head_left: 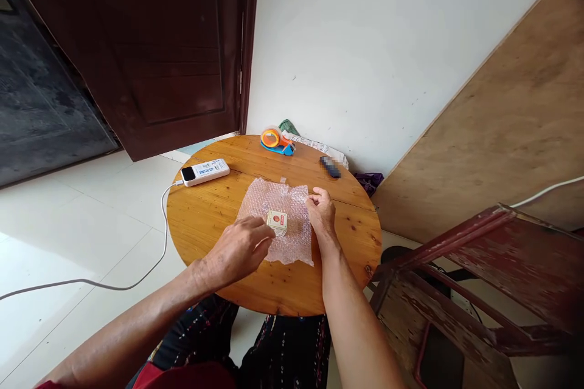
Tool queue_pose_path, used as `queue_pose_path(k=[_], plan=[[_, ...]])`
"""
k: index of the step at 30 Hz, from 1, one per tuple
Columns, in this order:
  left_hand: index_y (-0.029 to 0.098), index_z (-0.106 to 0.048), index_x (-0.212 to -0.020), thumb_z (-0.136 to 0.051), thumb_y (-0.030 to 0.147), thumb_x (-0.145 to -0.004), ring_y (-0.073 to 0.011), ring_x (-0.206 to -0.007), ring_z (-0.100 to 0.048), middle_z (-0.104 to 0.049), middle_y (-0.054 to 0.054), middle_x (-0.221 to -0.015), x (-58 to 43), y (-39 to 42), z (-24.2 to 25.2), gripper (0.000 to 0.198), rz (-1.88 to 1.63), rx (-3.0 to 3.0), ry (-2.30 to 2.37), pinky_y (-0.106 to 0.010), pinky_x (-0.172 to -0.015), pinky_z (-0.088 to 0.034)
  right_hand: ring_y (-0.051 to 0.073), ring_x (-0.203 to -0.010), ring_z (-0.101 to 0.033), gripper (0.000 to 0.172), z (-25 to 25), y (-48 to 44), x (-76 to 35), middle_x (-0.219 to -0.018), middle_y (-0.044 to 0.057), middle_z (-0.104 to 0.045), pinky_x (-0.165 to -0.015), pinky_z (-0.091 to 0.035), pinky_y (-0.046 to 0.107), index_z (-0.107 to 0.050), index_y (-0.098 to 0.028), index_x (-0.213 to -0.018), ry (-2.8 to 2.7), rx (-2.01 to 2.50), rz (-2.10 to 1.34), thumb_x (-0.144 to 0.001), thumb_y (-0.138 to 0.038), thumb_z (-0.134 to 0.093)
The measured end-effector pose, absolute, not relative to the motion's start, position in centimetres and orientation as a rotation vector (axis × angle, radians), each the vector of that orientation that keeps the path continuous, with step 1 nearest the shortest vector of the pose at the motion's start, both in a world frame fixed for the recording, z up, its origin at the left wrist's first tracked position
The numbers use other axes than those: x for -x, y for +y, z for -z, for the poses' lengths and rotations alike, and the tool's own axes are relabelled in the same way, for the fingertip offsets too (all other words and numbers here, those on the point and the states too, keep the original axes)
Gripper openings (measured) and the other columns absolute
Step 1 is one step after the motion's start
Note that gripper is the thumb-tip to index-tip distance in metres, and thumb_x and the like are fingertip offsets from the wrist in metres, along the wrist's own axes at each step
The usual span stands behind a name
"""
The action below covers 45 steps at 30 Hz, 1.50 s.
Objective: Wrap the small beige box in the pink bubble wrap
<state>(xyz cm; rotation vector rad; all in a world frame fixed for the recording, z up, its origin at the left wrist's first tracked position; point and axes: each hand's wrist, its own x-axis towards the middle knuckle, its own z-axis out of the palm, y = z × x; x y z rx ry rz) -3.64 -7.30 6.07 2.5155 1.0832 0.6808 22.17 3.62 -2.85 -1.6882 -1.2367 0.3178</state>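
A small cream box [277, 219] with a red emblem and red label sits near the middle of a sheet of bubble wrap [292, 249]. My left hand [241, 248] comes in from the left, its fingers closed at the box's near left side. Part of the box's left edge is hidden behind those fingers. At the upper right edge of the wrap, my right hand [321, 211] pinches the sheet between thumb and forefinger, its other fingers curled. The sheet lies spread out, slightly crumpled, on the round wooden table [205, 237].
An orange and blue tape dispenser [277, 141] stands at the table's far edge. A white device [205, 171] with a cable lies at the left, a dark blurred object [329, 166] at the back right. A worn wooden chair [456, 292] is to the right.
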Motion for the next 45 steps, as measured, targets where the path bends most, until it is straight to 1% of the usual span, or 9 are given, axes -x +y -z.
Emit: queue_pose_path(k=[6, 11, 15, 18, 20, 26, 31, 37, 45], plan=[[0.019, -0.067, -0.089, -0.053, 0.019, -0.092, -0.0226, -0.103, -0.056, -0.067, -0.007, -0.104, 1.1, -7.7, -3.1, 0.015, -0.523, -2.706, 0.868, -0.039, -0.093, -0.048, 0.022, -0.075, -0.068, 0.046, 3.0, 3.6, -22.3, -0.087, 0.005, -0.076, -0.079, -0.052, 0.037, -0.060, -0.019, -0.113, -1.243, 1.680, -0.312, -0.068, -0.031, -0.056], [0.020, -0.066, -0.093, -0.057, 0.022, -0.091, -0.0227, -0.104, -0.054, -0.066, -0.006, -0.108, 1.0, -9.3, -0.8, 0.009, -0.403, -2.727, 0.836, -0.040, -0.095, -0.045, 0.022, -0.076, -0.067, 0.050, 1.9, 3.5, -22.5, -0.088, 0.006, -0.075, -0.081, -0.053, 0.039, -0.058, -0.016, -0.116, -1.223, 1.700, -0.312, -0.068, -0.031, -0.057], [0.021, -0.066, -0.102, -0.055, 0.026, -0.093, -0.0241, -0.107, -0.053, -0.064, -0.008, -0.115, 1.6, -9.8, -0.2, 0.015, -0.438, -2.741, 0.840, -0.040, -0.094, -0.042, 0.027, -0.104, -0.064, 0.053, -2.0, 1.1, -21.8, -0.114, 0.013, -0.070, -0.095, -0.049, 0.045, -0.061, -0.017, -0.118, -1.423, 1.660, -0.216, -0.068, -0.034, -0.065], [0.021, -0.066, -0.108, -0.053, 0.028, -0.094, -0.0254, -0.110, -0.053, -0.065, -0.009, -0.116, 1.7, -10.0, -0.1, 0.020, -0.465, -2.732, 0.849, -0.042, -0.094, -0.040, 0.026, -0.118, -0.059, 0.060, -4.5, -1.6, -20.1, -0.131, 0.009, -0.063, -0.099, -0.048, 0.043, -0.055, -0.025, -0.133, -1.962, 1.415, -0.399, -0.075, -0.034, -0.067], [0.021, -0.066, -0.110, -0.053, 0.029, -0.095, -0.0259, -0.111, -0.052, -0.065, -0.009, -0.118, 1.8, -10.2, 0.1, 0.022, -0.488, -2.716, 0.862, -0.043, -0.095, -0.039, 0.027, -0.122, -0.058, 0.067, -4.8, -3.0, -18.8, -0.134, 0.010, -0.061, -0.102, -0.047, 0.044, -0.054, -0.025, -0.135, -2.131, 1.383, -0.449, -0.071, -0.028, -0.071], [0.022, -0.065, -0.116, -0.050, 0.029, -0.096, -0.0256, -0.112, -0.052, -0.065, -0.009, -0.121, 1.6, -10.4, 0.7, 0.025, -0.560, -2.675, 0.873, -0.043, -0.095, -0.038, 0.023, -0.095, -0.068, 0.044, -3.6, -3.2, -17.3, -0.107, 0.006, -0.073, -0.087, -0.052, 0.036, -0.063, -0.022, -0.118, -2.110, 1.552, -0.478, -0.075, -0.018, -0.062], [0.022, -0.064, -0.115, -0.051, 0.030, -0.096, -0.0252, -0.114, -0.051, -0.064, -0.008, -0.125, 1.6, -10.3, 0.7, 0.024, -0.570, -2.656, 0.872, -0.042, -0.095, -0.037, 0.020, -0.090, -0.068, 0.043, -3.2, -2.1, -17.7, -0.104, 0.004, -0.073, -0.083, -0.052, 0.032, -0.062, -0.022, -0.117, -2.055, 1.528, -0.552, -0.074, -0.017, -0.062], [0.022, -0.063, -0.114, -0.049, 0.030, -0.097, -0.0242, -0.115, -0.052, -0.063, -0.006, -0.129, 1.7, -10.4, 0.6, 0.023, -0.586, -2.626, 0.846, -0.042, -0.095, -0.036, 0.021, -0.101, -0.065, 0.049, -1.5, -2.1, -17.8, -0.115, 0.006, -0.069, -0.092, -0.051, 0.036, -0.058, -0.022, -0.122, -2.071, 1.475, -0.610, -0.074, -0.013, -0.057], [0.021, -0.063, -0.110, -0.050, 0.029, -0.097, -0.0244, -0.117, -0.051, -0.063, -0.006, -0.127, 2.0, -10.5, 0.3, 0.020, -0.598, -2.607, 0.825, -0.042, -0.096, -0.036, 0.021, -0.104, -0.065, 0.054, -1.9, -2.6, -17.7, -0.118, 0.006, -0.069, -0.094, -0.051, 0.037, -0.056, -0.023, -0.126, -2.057, 1.465, -0.635, -0.073, -0.012, -0.055]])
